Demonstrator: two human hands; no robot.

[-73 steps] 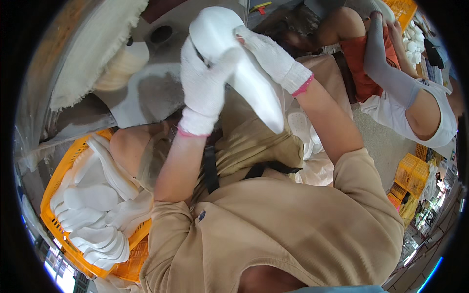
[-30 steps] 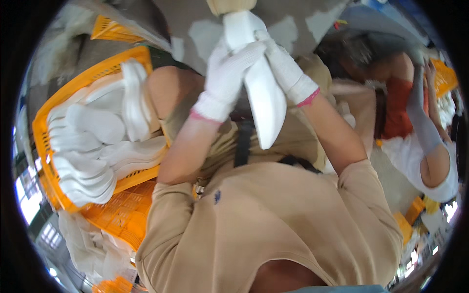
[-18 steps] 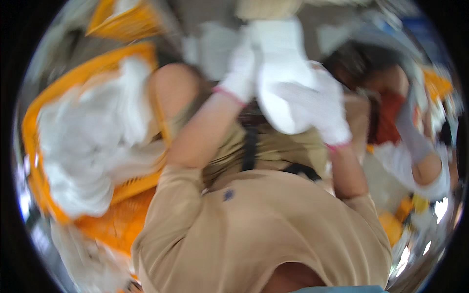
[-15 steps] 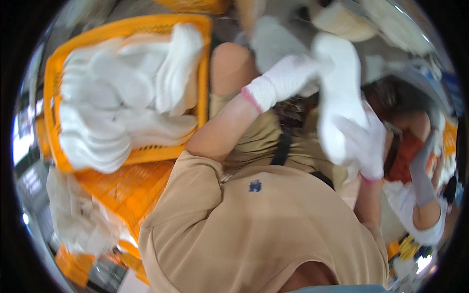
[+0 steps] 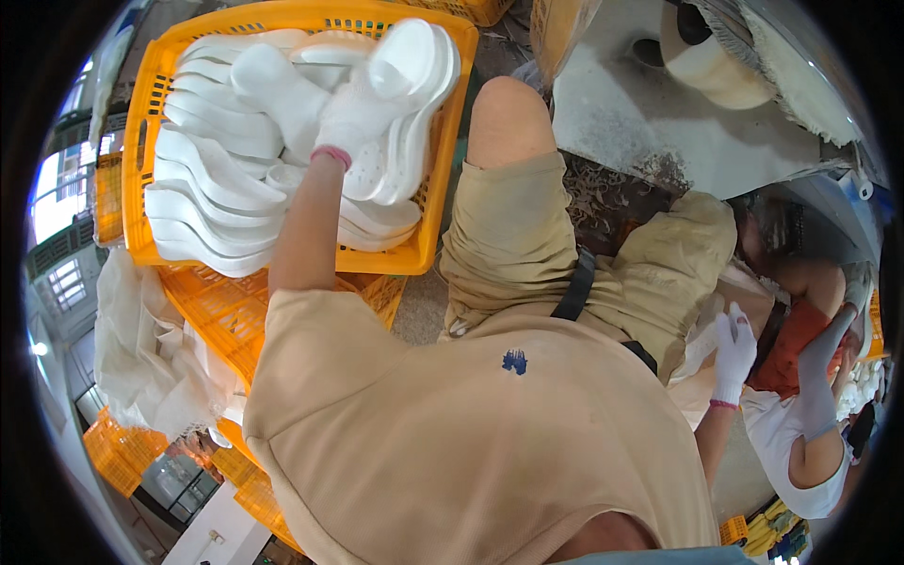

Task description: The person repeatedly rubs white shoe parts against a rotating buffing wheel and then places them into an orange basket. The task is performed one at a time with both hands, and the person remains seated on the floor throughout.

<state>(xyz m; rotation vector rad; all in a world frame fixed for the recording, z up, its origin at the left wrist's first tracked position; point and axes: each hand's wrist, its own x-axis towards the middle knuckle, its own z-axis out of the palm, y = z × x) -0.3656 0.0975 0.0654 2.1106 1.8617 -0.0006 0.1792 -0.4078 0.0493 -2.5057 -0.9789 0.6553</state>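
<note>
My left hand, in a white knit glove with a pink cuff, reaches into an orange plastic crate. Its fingers close round the narrow middle of a white shoe sole at the crate's right side, though white glove and white soles blend there. Rows of similar white soles lie stacked on edge, with a loose one across the top. Low on the right, my gloved right hand holds nothing; its fingers are somewhat apart, beside a pale bag.
Ahead stands a grey metal machine housing with a cream-coloured wheel. Dark shavings lie between my knees. A co-worker in grey sleeves sits close on the right. Another orange crate supports the full one; whitish cloth hangs beside it.
Both hands held one white sole in front of me before. My left hand has since moved left into the crate, while my right hand has dropped lower, without the sole. The view has shifted.
</note>
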